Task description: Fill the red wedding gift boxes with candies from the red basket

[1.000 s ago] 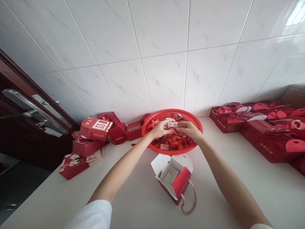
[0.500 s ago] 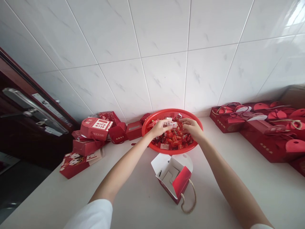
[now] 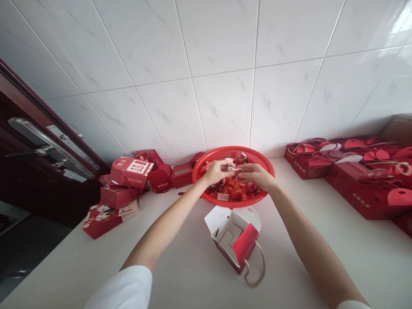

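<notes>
A red plastic basket [image 3: 206,195] full of red-wrapped candies [image 3: 236,189] stands against the wall. Above the candies, my left hand [image 3: 219,171] is closed on a small white-wrapped candy [image 3: 232,170]. My right hand [image 3: 256,176] meets it from the right, its fingers pinched close to the left fingertips; what they hold is small and partly hidden. Nearer to me stands a red gift box [image 3: 232,240] with its white-lined flaps spread, a rope handle [image 3: 262,274] hanging at its right side. Its inside shows white cardboard.
Several red boxes [image 3: 131,171] are piled at the left on the white table [image 3: 180,266]. Rows of closed red gift boxes [image 3: 357,193] with cord handles line the right side. Behind is a tiled wall [image 3: 222,107]; a dark door [image 3: 38,171] stands at the far left.
My right hand has moved left, so its fingers now come together with my left hand's fingertips. The left hand stays over the basket holding the white-wrapped candy.
</notes>
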Action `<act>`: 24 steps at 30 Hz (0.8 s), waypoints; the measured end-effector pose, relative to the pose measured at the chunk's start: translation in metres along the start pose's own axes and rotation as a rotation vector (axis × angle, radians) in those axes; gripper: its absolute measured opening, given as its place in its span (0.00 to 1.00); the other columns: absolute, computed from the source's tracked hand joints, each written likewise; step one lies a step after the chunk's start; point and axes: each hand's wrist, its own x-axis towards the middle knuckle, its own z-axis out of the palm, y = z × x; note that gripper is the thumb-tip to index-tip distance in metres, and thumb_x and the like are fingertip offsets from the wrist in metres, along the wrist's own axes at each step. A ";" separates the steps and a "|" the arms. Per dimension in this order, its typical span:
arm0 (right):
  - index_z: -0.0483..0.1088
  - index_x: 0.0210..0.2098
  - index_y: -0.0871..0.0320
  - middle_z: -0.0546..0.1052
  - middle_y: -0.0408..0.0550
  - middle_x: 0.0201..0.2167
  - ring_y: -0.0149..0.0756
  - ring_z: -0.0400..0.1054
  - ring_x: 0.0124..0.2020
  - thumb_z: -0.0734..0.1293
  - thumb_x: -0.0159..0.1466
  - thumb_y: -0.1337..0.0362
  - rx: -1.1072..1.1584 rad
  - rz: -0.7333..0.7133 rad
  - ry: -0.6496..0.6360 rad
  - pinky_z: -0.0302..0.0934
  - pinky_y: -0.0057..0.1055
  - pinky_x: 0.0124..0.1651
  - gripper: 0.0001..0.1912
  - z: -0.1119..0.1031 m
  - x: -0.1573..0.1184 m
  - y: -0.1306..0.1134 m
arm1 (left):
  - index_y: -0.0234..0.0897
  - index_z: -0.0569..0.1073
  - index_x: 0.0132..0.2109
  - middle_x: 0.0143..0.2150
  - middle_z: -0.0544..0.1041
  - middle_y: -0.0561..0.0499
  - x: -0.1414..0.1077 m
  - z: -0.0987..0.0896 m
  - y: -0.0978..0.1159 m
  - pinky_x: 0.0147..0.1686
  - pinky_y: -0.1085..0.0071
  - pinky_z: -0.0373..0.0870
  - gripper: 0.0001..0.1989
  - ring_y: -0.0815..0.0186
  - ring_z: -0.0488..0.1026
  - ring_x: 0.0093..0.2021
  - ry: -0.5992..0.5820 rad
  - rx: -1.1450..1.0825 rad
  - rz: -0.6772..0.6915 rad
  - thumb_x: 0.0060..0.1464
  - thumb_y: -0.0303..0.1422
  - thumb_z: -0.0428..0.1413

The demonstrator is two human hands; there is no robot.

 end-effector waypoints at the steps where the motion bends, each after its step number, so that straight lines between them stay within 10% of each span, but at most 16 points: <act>1: 0.77 0.38 0.59 0.82 0.49 0.33 0.41 0.79 0.36 0.78 0.49 0.67 -0.006 -0.020 -0.009 0.76 0.39 0.45 0.16 0.000 0.000 0.001 | 0.33 0.79 0.42 0.41 0.82 0.45 0.000 0.000 0.001 0.42 0.65 0.77 0.22 0.61 0.80 0.40 -0.009 -0.020 0.016 0.44 0.44 0.70; 8: 0.78 0.36 0.57 0.81 0.47 0.30 0.42 0.79 0.36 0.78 0.49 0.68 0.095 -0.109 0.172 0.75 0.39 0.47 0.15 -0.004 0.003 0.002 | 0.36 0.82 0.37 0.45 0.82 0.43 0.002 -0.003 -0.001 0.54 0.60 0.72 0.10 0.57 0.78 0.51 0.135 -0.015 0.181 0.50 0.37 0.67; 17: 0.80 0.36 0.60 0.83 0.48 0.34 0.41 0.79 0.37 0.79 0.46 0.73 0.195 -0.051 0.120 0.76 0.37 0.47 0.17 -0.003 0.003 -0.002 | 0.34 0.78 0.47 0.50 0.80 0.42 0.005 -0.002 -0.006 0.52 0.60 0.74 0.22 0.58 0.78 0.49 0.201 -0.060 0.080 0.44 0.34 0.70; 24: 0.79 0.31 0.59 0.81 0.46 0.31 0.38 0.77 0.34 0.82 0.44 0.66 0.154 -0.074 0.021 0.75 0.33 0.43 0.16 0.000 0.001 -0.002 | 0.32 0.77 0.49 0.49 0.81 0.40 0.006 -0.003 0.006 0.51 0.59 0.74 0.22 0.57 0.79 0.48 -0.001 -0.090 0.042 0.48 0.39 0.67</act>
